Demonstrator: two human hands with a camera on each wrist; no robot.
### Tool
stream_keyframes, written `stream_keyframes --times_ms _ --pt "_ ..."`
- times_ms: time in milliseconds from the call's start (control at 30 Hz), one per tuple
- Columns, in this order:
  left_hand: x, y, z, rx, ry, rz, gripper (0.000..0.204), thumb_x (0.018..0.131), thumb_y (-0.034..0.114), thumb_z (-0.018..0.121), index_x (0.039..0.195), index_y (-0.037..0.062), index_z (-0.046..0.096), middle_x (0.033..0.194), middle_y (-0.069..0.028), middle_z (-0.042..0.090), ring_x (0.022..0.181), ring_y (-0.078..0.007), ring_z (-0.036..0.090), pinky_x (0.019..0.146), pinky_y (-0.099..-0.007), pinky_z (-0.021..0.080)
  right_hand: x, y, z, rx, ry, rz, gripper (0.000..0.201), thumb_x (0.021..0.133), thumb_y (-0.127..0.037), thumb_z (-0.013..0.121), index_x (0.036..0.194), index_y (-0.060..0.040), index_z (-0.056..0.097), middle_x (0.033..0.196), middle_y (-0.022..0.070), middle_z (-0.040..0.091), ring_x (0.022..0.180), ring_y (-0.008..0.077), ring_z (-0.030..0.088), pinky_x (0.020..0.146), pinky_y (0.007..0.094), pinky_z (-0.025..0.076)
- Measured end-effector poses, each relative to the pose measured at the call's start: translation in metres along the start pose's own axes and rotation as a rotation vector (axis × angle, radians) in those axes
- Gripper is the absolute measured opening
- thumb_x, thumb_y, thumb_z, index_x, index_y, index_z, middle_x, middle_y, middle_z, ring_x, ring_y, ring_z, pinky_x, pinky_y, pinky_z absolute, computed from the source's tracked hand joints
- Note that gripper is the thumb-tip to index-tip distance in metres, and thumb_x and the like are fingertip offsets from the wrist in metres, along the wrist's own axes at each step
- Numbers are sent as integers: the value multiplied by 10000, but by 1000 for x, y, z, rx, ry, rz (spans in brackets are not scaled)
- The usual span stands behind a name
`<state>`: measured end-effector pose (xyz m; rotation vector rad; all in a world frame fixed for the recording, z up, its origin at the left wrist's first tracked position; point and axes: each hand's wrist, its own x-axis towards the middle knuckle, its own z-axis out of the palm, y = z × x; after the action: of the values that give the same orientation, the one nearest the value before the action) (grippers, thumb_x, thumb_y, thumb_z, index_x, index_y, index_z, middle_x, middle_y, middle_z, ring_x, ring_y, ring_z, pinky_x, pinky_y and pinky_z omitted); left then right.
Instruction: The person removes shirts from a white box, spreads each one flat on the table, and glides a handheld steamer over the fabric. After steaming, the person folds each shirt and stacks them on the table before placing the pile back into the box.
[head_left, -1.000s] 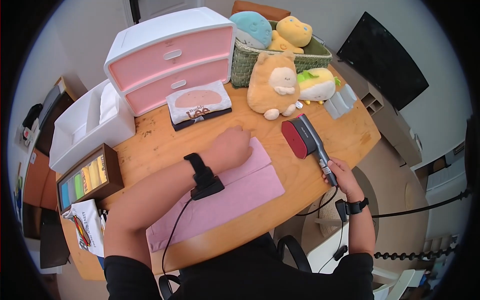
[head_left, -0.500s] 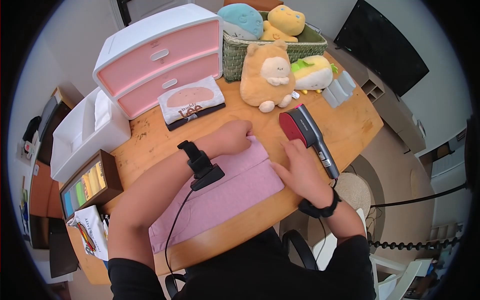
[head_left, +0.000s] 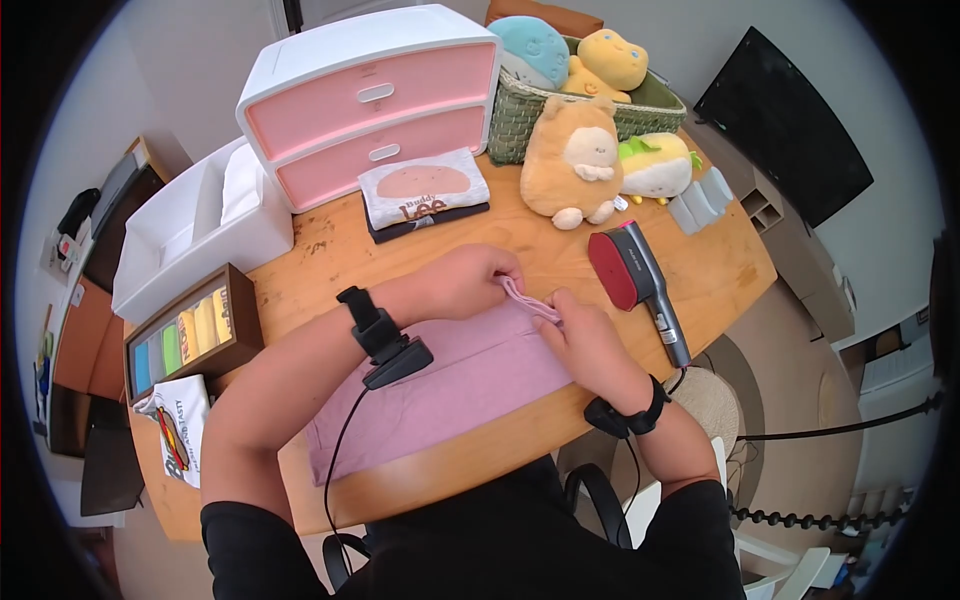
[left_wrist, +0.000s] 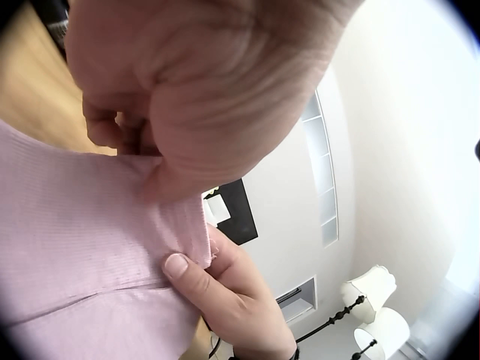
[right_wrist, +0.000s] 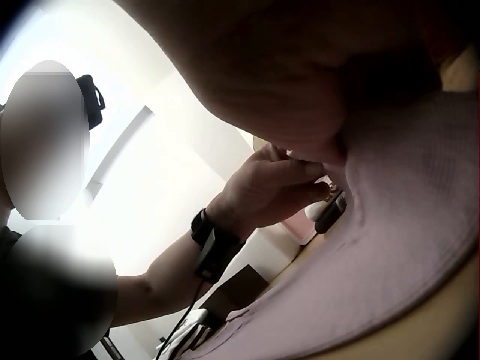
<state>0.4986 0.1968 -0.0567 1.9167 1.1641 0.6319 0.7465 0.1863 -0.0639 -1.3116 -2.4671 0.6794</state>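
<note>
The pink cloth (head_left: 470,385) is laid on the wooden table (head_left: 720,265), near its front edge, with its far right-hand edge lifted between both hands. That edge is pinched by the left hand (head_left: 465,280) and, just beside it, by the right hand (head_left: 590,340); the thumb and fingers of each are closed on fabric. For this hold, the layers are best kept aligned and the tension even, so that the ribbed fabric is not skewed or creased. To the right, a red-plated handheld device (head_left: 645,290) is noted; its lettering and handle label are too small to be read. "Buddy Lee" is printed on the folded shirt (head_left: 425,185) beyond; "AND TASTY" is read on the white printed cloth (head_left: 178,430) at left.
</note>
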Motion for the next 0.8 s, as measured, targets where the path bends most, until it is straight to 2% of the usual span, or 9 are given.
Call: stream_keyframes --times_ms 67,167,267,367,467,567,633,767,800 --pt "-15 -20 2 -23 111 102 211 900 -33 648 1081 26 740 967 -67 723 882 -226 683 842 -344 556 -6 -20 1 -75 -6 -43 252 978 -229 703 1094 -32 596 956 222 726 846 433 717 751 550 552" --pt "-39 -33 0 -8 177 100 213 924 -61 621 1076 27 742 1011 -49 707 879 -171 671 829 -315 552 -8 -44 15 -97 -24 -142 266 976 -232 701 1114 -34 588 968 225 724 856 442 720 769 551 562" --pt "-61 -35 -6 -205 93 -208 220 965 -56 608 1147 19 708 1031 -45 673 878 -119 656 807 -270 544 -3 -60 35 -90 -59 -177 269 967 -229 707 1105 -25 597 983 234 718 872 458 717 786 548 571" --pt "-76 -34 1 -408 189 -321 270 1010 -7 602 1276 10 644 1028 -45 667 866 -114 656 771 -256 552 1 -64 51 -75 -129 -182 280 961 -216 709 1112 -6 602 1001 247 709 895 466 713 800 543 576" --pt "-79 -32 4 -657 346 -531 343 1035 64 615 1370 -2 582 998 -40 683 852 -109 647 710 -264 561 -1 -65 59 -34 -131 -233 306 954 -197 719 1152 11 613 1019 256 698 884 447 711 796 529 578" --pt "-76 -24 5 -486 365 -507 388 1032 138 652 1370 -35 573 969 -58 700 792 -131 663 665 -298 580 -11 -71 45 114 -127 -267 348 931 -158 743 1214 12 633 1016 224 685 845 407 706 776 493 578" --pt "-76 -21 8 -270 353 -468 421 1019 169 678 1359 -55 571 950 -81 700 750 -144 677 651 -312 589 -22 -72 33 277 -142 -283 378 910 -135 764 1241 7 650 1008 190 671 828 377 695 764 463 574" --pt "-76 -24 14 -11 344 -404 464 1001 184 706 1360 -71 559 917 -121 704 682 -167 698 628 -333 600 -41 -49 24 157 -114 -378 395 864 -124 804 1218 -2 679 987 140 642 862 343 673 767 431 565" --pt "-75 -26 13 -28 321 -410 464 1002 178 704 1364 -71 557 921 -124 705 681 -167 702 623 -329 600 -43 -45 22 105 -126 -403 395 856 -133 815 1203 0 684 995 138 639 882 342 669 776 432 565"
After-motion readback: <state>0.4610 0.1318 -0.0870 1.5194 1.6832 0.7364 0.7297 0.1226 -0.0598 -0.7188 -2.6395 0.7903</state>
